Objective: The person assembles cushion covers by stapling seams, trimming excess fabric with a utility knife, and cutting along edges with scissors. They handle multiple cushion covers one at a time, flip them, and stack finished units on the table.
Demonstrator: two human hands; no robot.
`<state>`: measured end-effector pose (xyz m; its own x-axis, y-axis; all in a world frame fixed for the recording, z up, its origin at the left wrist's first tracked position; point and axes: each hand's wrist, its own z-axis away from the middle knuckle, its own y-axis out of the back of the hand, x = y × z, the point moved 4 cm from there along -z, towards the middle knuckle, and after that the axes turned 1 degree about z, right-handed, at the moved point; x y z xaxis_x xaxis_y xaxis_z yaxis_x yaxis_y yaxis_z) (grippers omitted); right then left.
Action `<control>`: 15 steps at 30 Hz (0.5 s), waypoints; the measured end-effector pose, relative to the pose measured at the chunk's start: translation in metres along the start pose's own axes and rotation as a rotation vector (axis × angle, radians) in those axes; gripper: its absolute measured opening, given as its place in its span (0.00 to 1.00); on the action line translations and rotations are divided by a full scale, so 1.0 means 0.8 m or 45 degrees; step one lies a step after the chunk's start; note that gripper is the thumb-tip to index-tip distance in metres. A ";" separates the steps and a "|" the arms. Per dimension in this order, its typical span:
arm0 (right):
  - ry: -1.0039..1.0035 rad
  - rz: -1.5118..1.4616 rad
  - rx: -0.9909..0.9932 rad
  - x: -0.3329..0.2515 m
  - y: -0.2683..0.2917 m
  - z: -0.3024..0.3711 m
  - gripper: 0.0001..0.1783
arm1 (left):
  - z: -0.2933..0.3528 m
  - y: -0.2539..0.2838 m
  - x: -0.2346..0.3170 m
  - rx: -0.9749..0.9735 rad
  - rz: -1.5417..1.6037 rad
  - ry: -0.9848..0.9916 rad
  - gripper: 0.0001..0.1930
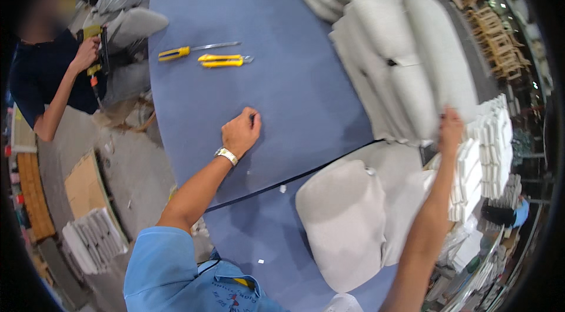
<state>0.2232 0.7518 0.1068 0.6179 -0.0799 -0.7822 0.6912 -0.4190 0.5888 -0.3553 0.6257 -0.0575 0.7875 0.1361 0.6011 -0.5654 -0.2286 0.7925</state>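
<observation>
Blue sleeve (pixel 159 262) nearest; beyond it, grey cushions (pixel 412 79) piled along the right side of the blue table (pixel 294 100)
My right hand (pixel 451 127) meets the cushions at that same side of the table; I cannot tell whether its fingers pinch the cloth; my left hand (pixel 242 132) is curled into a loose fist over the table's left half; a broad grip, with the left palm steadying, should keep such soft pieces from slumping.

Bare left hand (pixel 241 132) was loosely fisted just beyond the shiny metal-banded wristwatch (pixel 226 156), left forearm (pixel 197 188) sloped down-left from it, bare right arm (pixel 428 227) was outstretched well to its right, right hand (pixel 451 128) was blurred
</observation>
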 end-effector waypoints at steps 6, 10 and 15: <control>-0.122 -0.039 0.153 -0.122 0.012 0.228 0.25 | -0.005 -0.003 -0.004 -0.007 -0.051 -0.045 0.11; -0.269 -0.216 0.048 -0.215 0.097 0.410 0.24 | -0.005 0.003 -0.016 -0.076 0.214 0.157 0.17; -0.230 0.070 0.096 -0.199 0.267 0.693 0.23 | 0.147 -0.039 0.099 -0.978 2.024 0.671 0.32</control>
<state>0.0646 0.1736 0.2436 0.5717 -0.2626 -0.7773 0.6244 -0.4753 0.6198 -0.2467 0.5305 -0.0470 -0.6017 0.5435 0.5852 -0.7022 -0.0109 -0.7119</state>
